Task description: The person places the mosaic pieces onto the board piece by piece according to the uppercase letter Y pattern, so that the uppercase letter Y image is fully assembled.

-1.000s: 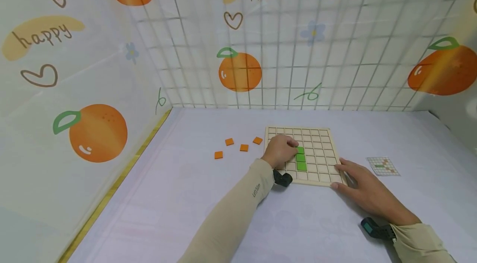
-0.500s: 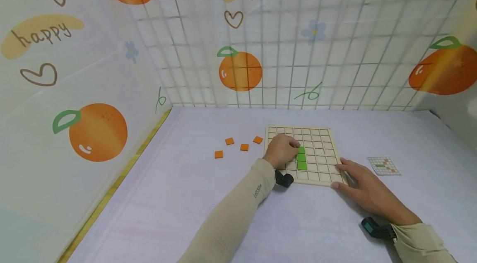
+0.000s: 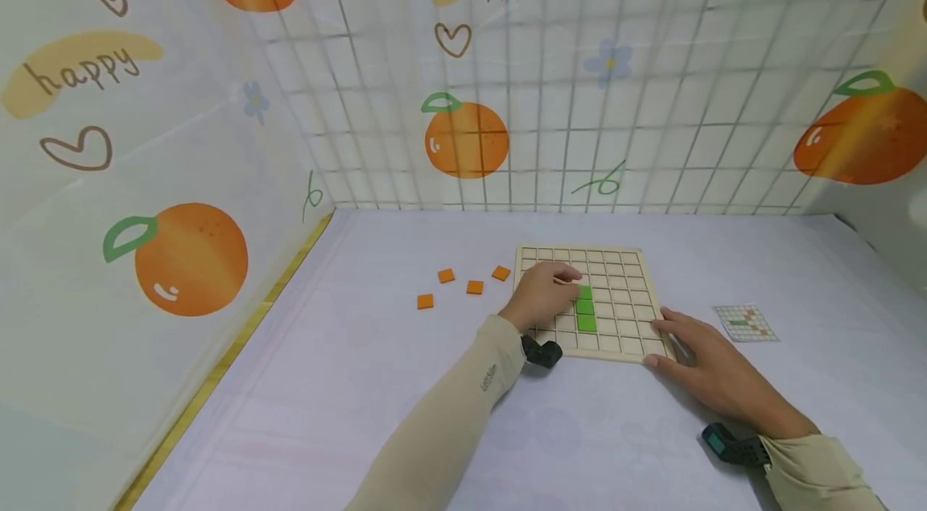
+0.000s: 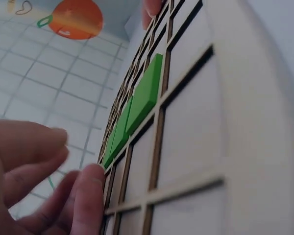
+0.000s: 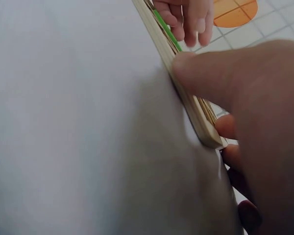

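A wooden grid board (image 3: 623, 338) lies flat, with three green square tiles (image 3: 586, 307) in a column of its cells. Over the board's left half is my left hand (image 3: 543, 295). In the left wrist view a fingertip (image 4: 94, 170) touches the far end of the green tiles, while the other fingers are raised, apart and loosely bent, with no tile visible between them. My right hand (image 3: 713, 366) grips the board's near right corner, thumb on the near edge and fingers along the right side. Part of the grid is hidden under the left hand.
Several orange square tiles (image 3: 474, 286) lie on the white cloth left of the board. A small card (image 3: 746, 323) with a printed coloured grid pattern lies to the right. Printed curtains (image 3: 463, 76) stand behind and at the left.
My left hand has shifted slightly left, and its upper fingers have parted from the thumb above the green tiles. The right hand and the board stay in place.
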A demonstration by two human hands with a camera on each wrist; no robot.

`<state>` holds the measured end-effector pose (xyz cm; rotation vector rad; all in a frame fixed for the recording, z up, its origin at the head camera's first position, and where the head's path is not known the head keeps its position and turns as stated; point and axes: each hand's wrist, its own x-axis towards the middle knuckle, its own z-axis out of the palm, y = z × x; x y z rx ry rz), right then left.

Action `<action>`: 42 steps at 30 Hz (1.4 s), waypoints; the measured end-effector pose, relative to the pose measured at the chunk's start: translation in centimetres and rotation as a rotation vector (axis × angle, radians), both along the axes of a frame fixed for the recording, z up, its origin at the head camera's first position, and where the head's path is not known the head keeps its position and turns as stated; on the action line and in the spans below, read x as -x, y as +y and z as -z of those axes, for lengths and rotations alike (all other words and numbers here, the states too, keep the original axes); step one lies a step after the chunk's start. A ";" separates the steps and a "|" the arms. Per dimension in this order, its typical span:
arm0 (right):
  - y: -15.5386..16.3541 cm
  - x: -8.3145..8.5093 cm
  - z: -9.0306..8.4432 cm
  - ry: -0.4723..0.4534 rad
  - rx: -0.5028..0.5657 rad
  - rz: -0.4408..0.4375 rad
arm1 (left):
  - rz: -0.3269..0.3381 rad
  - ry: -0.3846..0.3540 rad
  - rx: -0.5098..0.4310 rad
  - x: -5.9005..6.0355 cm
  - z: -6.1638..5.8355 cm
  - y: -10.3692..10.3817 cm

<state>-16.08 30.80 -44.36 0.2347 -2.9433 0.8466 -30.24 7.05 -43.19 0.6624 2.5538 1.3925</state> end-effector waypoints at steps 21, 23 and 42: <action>1.0 -0.3 -0.7 0.006 -0.018 -0.001 | -0.207 -0.037 -0.104 -1.3 -2.6 -8.9; 1.0 -0.2 -0.6 0.011 -0.013 -0.005 | -0.220 -0.041 -0.107 -1.3 -2.5 -10.0; 0.1 0.0 -0.2 -0.009 -0.029 -0.004 | -0.344 -0.097 -0.289 -0.6 -2.4 -17.1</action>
